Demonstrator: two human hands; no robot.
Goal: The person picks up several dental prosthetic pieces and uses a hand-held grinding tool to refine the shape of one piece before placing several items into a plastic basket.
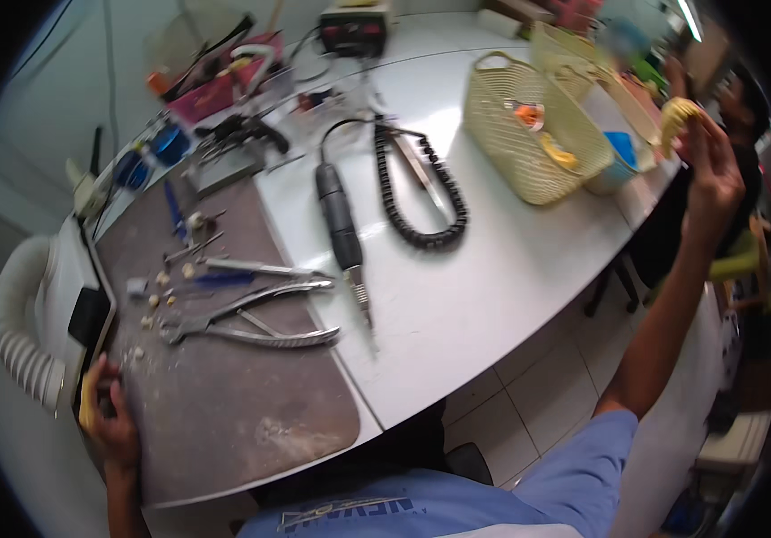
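Note:
Raised at the far right, my right hand (pixel 713 175) grips a pale yellow, curved, ridged piece that looks like a dental cast (pixel 678 124). My left hand (pixel 109 417) is at the left edge of the brown mat (pixel 251 403), beside a white unit with a ribbed hose (pixel 22 332). Its fingers are curled, and whatever they hold is hidden. Metal pliers (pixel 255 318) lie on the mat, with a slim metal tool (pixel 260 267) and several small pale tooth-like pieces (pixel 163 278) close by. A black handpiece (pixel 339 220) rests on the white table.
Pale yellow plastic baskets (pixel 529 148) stand at the back right, holding small coloured things. A coiled black cord (pixel 421 238) runs toward a control box (pixel 354 31). Blue jars (pixel 168 143) and a pink tray (pixel 202 103) sit at the back left. Another person (pixel 744 108) sits at the right.

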